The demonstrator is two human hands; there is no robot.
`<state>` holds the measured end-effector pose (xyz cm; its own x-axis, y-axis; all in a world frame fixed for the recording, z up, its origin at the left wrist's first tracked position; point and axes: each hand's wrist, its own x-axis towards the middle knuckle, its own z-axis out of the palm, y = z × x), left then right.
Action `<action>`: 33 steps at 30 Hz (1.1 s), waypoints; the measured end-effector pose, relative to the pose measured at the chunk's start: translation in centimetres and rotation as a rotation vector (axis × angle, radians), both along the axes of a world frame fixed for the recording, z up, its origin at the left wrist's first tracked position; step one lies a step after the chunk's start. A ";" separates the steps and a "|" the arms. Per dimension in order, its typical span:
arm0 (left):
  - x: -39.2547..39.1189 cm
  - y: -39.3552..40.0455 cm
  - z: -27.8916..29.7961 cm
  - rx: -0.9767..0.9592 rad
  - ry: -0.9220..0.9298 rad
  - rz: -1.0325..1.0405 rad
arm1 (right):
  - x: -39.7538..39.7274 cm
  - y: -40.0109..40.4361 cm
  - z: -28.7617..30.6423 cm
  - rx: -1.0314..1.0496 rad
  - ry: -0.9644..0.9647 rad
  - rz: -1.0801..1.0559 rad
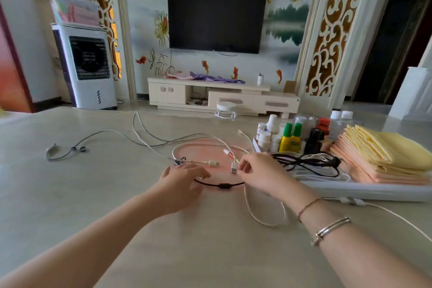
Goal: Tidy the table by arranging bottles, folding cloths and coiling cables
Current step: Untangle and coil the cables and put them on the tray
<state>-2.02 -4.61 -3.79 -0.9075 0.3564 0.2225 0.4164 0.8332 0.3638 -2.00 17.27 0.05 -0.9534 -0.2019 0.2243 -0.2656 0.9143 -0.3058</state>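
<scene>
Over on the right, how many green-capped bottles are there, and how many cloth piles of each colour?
Green-capped bottles: 2
Yellow cloth pile: 1
Peach cloth pile: 1
Total: 4

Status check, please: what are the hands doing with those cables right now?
Left hand and right hand both on black cable. White cables loose, tangled ahead. Cloths stacked right.
</scene>
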 end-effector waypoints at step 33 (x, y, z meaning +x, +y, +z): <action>-2.2 -7.6 0.7 0.271 0.013 0.014 | -2.0 -10.2 -0.8 -0.791 -0.295 0.440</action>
<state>-4.18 -12.23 -3.10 -0.9083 0.2700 0.3195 0.4118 0.7119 0.5689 -4.04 7.10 -0.77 -0.8681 -0.4489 0.2118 -0.3496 0.2501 -0.9029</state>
